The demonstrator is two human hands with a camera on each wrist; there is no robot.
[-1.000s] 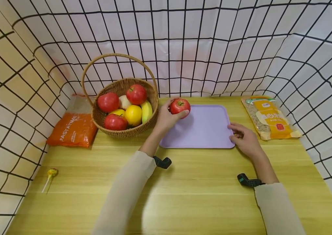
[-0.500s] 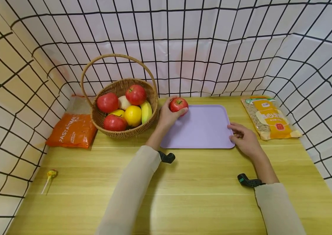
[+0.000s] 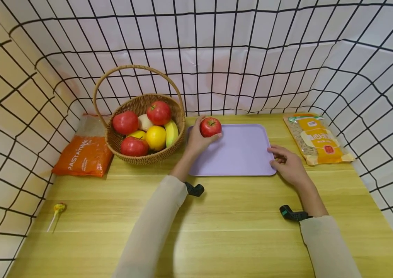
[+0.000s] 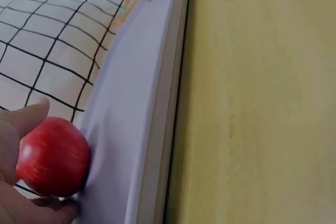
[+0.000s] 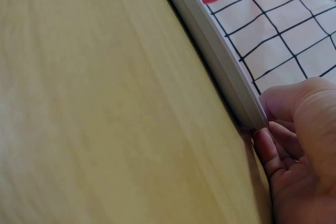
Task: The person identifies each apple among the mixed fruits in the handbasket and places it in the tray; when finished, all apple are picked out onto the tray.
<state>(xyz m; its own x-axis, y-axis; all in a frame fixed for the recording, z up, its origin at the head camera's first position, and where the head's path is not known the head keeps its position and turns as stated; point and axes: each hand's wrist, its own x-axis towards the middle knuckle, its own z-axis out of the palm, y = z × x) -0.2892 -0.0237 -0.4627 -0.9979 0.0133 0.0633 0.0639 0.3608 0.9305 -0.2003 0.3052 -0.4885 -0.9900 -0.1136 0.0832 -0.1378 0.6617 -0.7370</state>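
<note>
At the left part of the lilac tray (image 3: 239, 154), my left hand (image 3: 198, 139) has its fingers and thumb round a red apple (image 3: 211, 126). In the left wrist view the apple (image 4: 55, 157) sits low against the tray surface, between the thumb and fingers. My right hand (image 3: 289, 165) pinches the tray's right edge near its front corner. From the right wrist view, one digit lies over the rim (image 5: 247, 98) and another lies against its outer side. Part of the right fingers is hidden.
Left of the tray stands a wicker basket (image 3: 147, 158) holding apples, yellow fruit and a banana. An orange pasta bag (image 3: 83, 158) lies beside it, and a lollipop (image 3: 57, 212) at the front left. Right of the tray is a grain bag (image 3: 318, 139). Grid-patterned sheeting surrounds the table.
My left hand first moved slightly forward and right; the apple then came down a little toward the tray, with the thumb now lower along its side. My right hand stays at the tray edge.
</note>
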